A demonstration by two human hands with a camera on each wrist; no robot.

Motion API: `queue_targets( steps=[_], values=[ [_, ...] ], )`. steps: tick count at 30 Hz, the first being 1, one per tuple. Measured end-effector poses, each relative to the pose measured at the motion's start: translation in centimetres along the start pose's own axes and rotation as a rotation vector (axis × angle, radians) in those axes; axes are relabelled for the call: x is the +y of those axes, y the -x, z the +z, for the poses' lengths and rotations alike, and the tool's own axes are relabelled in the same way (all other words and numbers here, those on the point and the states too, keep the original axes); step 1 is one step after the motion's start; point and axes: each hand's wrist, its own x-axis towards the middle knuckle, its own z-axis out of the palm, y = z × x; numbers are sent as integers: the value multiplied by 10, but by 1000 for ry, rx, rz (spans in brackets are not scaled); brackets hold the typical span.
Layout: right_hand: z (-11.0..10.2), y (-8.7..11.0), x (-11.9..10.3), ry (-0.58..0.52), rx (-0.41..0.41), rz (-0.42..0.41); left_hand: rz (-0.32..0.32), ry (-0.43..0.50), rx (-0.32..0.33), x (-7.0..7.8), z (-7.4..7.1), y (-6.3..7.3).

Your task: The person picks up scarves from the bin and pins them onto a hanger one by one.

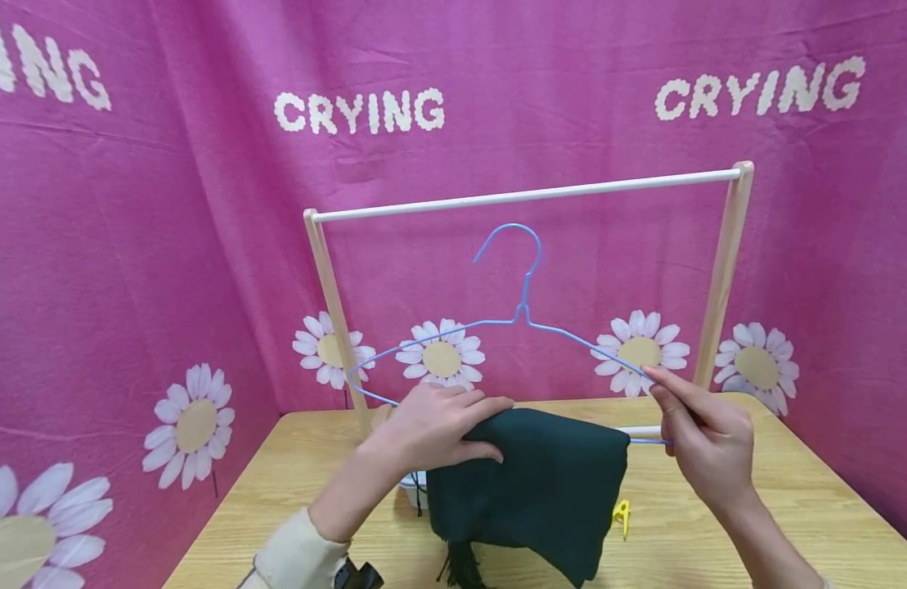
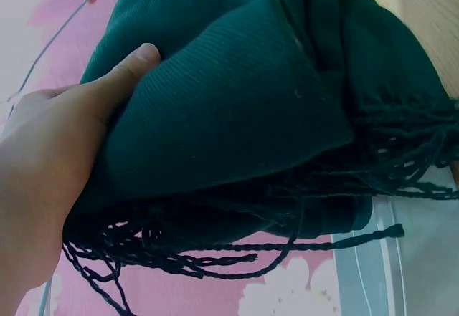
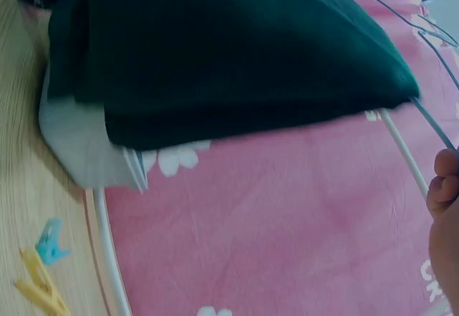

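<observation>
A dark green fringed scarf (image 1: pixel 530 483) hangs folded over the lower bar of a blue wire hanger (image 1: pixel 526 288), which is held upright with its hook on top. My left hand (image 1: pixel 438 425) grips the scarf at its left upper edge. In the left wrist view the thumb (image 2: pixel 136 61) lies on the near face of the cloth, and the other fingers are hidden behind it. With its thumb and fingers, my right hand (image 1: pixel 707 438) pinches the sloping right arm of the hanger. Dark tassels (image 2: pixel 193 259) dangle from the scarf's end.
Behind the hanger stands a wooden rack with a white rail (image 1: pixel 527 197) on a wooden table (image 1: pixel 240 523). A yellow clip (image 1: pixel 622 518) and a blue clip (image 3: pixel 50 243) lie on the tabletop. Partly behind the scarf is a whitish container (image 3: pixel 75 140). Pink curtains surround the table.
</observation>
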Motion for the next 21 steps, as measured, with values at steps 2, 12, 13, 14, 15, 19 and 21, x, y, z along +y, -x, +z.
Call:
queue_targets(
  steps=[2, 12, 13, 14, 15, 19, 21],
  values=[
    [5, -1, -1, 21, -12, -11, -4, -12, 25, 3, 0, -5],
    [-4, -4, 4, 129, 10, -17, -103, 7, -73, -5, -3, 3],
    [-6, -4, 6, 127, 14, -22, -103, 1, -74, -7, -4, 5],
    [-7, -4, 8, 130, 20, -23, -103, -1, -73, -9, -6, 7],
    [-10, -4, 9, 134, 25, -23, -100, -2, -69, -12, -8, 10],
    [-18, -8, 9, 131, 45, -27, -92, -19, -46, -25, -21, 22],
    [-21, -11, 8, 133, 54, -28, -89, -38, -13, -31, -27, 29]
  ],
)
